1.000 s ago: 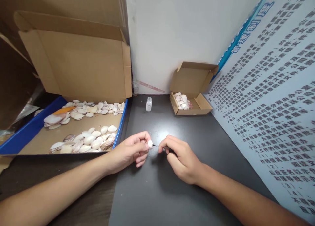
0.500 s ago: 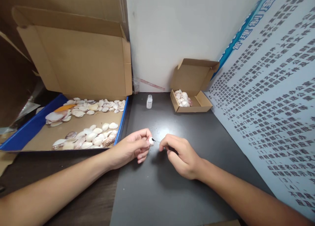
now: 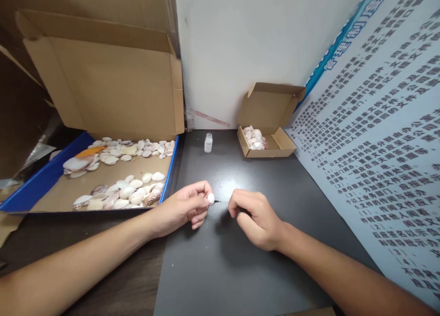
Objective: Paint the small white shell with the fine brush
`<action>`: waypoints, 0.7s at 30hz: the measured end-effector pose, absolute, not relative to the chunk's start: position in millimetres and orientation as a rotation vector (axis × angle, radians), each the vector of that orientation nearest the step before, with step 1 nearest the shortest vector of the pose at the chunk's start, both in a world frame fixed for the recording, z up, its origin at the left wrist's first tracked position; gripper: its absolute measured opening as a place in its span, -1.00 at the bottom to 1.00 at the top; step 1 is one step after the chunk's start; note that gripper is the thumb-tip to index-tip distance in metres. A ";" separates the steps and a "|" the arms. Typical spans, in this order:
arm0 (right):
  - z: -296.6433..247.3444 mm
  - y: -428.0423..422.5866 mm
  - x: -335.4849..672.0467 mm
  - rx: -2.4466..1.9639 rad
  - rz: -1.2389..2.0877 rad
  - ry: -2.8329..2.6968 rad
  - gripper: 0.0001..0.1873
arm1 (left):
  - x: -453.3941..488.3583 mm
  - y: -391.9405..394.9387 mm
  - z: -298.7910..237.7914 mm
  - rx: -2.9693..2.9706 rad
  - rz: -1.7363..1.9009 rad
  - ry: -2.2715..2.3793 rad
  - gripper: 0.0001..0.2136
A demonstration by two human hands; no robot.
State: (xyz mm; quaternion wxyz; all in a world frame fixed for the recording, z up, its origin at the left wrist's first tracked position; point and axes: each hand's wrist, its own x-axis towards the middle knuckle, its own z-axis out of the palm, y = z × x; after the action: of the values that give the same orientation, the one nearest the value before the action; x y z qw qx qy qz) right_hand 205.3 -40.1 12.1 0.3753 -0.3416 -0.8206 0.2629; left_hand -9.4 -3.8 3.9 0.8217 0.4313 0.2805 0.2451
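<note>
Near the table's middle, my left hand (image 3: 192,203) pinches a small white rounded piece (image 3: 211,198) between thumb and forefinger. A thin dark stem (image 3: 217,201) points from it towards the right; whether both are one piece I cannot tell. My right hand (image 3: 254,217) is curled a short way to the right, not touching the white piece. Its fingertips bend inward, and anything inside them is hidden. A small clear bottle (image 3: 208,143) with no cap on stands upright beyond my left hand.
To the left, an open blue-sided cardboard box (image 3: 168,176) holds many seashells (image 3: 137,196). A smaller open carton (image 3: 270,153) with white shells (image 3: 254,138) is at the back right. A printed board (image 3: 371,137) leans along the right side of the dark table (image 3: 206,279).
The white piece has turned in my left fingers, so its dark part now points out to the right. My right hand has drawn slightly away to the right.
</note>
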 end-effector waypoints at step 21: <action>9.3 -40.1 203.3 -0.874 0.678 -2.142 -0.84 | -9.8 -3.8 1.9 0.931 0.502 0.601 -0.81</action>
State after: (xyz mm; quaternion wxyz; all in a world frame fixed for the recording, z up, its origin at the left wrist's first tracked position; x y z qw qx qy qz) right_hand 203.3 -40.1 9.3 0.3575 -0.3386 -0.8298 0.2627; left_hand -9.8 -3.8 1.9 0.8208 0.4371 0.2821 0.2357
